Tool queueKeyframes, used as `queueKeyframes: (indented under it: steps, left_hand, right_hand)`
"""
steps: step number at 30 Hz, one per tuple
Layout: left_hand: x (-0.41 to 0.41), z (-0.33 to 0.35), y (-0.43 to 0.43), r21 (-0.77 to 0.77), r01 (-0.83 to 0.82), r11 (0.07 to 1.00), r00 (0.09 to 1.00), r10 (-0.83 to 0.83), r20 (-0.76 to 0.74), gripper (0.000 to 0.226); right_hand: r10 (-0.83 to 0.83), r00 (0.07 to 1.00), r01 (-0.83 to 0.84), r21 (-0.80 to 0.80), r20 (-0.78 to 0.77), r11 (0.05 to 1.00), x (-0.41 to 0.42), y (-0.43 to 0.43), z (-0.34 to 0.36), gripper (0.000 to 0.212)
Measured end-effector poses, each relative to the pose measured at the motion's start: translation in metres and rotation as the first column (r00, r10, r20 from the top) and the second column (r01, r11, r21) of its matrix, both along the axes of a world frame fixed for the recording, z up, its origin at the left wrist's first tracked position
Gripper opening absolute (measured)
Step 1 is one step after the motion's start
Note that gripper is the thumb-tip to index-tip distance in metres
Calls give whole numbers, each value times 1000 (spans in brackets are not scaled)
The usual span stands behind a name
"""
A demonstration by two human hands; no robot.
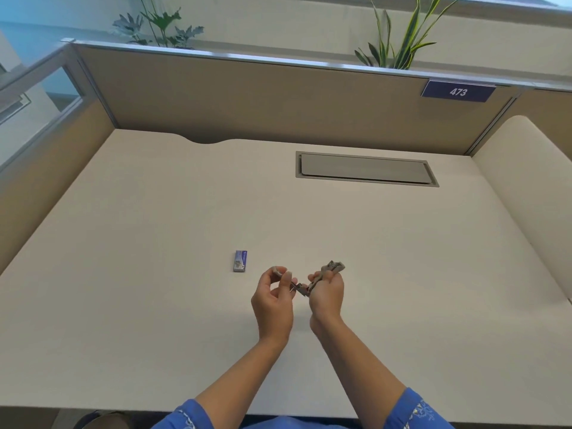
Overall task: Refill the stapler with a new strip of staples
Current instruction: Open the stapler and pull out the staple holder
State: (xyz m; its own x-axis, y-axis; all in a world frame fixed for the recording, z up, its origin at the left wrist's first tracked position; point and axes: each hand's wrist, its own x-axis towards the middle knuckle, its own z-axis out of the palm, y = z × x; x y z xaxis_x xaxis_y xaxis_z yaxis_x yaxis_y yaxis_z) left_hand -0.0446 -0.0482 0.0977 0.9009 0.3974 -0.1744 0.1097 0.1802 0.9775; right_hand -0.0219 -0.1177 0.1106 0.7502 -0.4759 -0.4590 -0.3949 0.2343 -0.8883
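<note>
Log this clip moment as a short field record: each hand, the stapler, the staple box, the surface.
right hand: gripping the stapler, raised off the desk
left hand: fingertips pinched at the stapler's near end; whether they hold a staple strip cannot be told
stapler: grey, tilted, seemingly opened
staple box: small, blue, flat on the desk, left of the hands, untouched
desk: pale, with a closed cable hatch at the back
</note>
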Motion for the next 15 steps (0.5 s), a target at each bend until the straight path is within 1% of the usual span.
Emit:
queueKeyframes:
  steps: [2,4,6,8,10,13,15]
  left_hand:
    - [-3,-2,0,-130,-38,991,999,36,-20,7]
    - [-1,-4,2,-196,-64,979,997,57,-42,11]
    - [3,-6,8,-227,-74,971,996,59,-72,12]
    - [6,-8,18,-233,-55,971,994,30,-109,22]
    - [8,-12,31,-230,4,973,987,-41,-156,31]
    - [10,-15,43,-248,144,958,946,-207,-250,23]
    - [11,-16,48,-224,251,942,892,-315,-324,18]
  right_hand:
    - [-1,1000,0,43,10,999,2,-3,0,30]
    - [16,999,-19,95,39,995,0,-3,1,29]
    - [28,997,-40,180,68,983,-1,-5,1,26]
    - [23,995,-48,276,94,960,2,-13,0,25]
    - [17,994,-55,340,112,939,4,-23,0,24]
    - [64,991,-105,369,121,924,6,-34,-1,24]
    - [83,988,-129,416,127,900,8,-37,0,25]
